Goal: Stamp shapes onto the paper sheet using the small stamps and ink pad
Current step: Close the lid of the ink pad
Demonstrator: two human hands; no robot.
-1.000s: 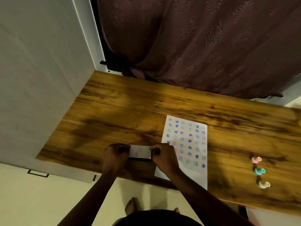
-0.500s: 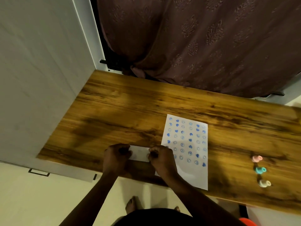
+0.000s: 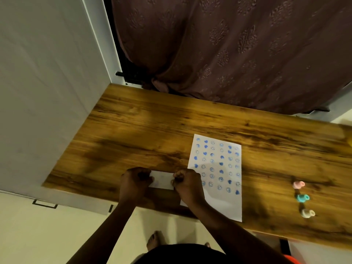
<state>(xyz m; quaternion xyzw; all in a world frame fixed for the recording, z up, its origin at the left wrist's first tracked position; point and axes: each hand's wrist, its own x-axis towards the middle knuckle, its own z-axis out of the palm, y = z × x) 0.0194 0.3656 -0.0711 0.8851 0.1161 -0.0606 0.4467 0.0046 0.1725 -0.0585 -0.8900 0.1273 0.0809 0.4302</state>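
A white paper sheet [image 3: 224, 202] lies on the wooden table [image 3: 152, 134], covered with rows of blue hearts and smiley prints. Left of it sits a small white rectangular ink pad case [image 3: 162, 179]. My left hand [image 3: 134, 182] grips its left end and my right hand [image 3: 187, 184] grips its right end, partly over the sheet's left edge. Whether the case is open cannot be seen. Three small stamps lie apart at the right: pink [image 3: 298, 184], teal [image 3: 303, 198] and cream [image 3: 307, 213].
A brown patterned curtain [image 3: 238, 50] hangs behind the table's far edge. A white wall [image 3: 42, 82] borders the table on the left. The near table edge runs just under my wrists; my feet show on the pale floor [image 3: 38, 235] below.
Both hands stay on the white case; it has shifted only slightly. The view has drifted a little. The sheet and stamps have not moved.
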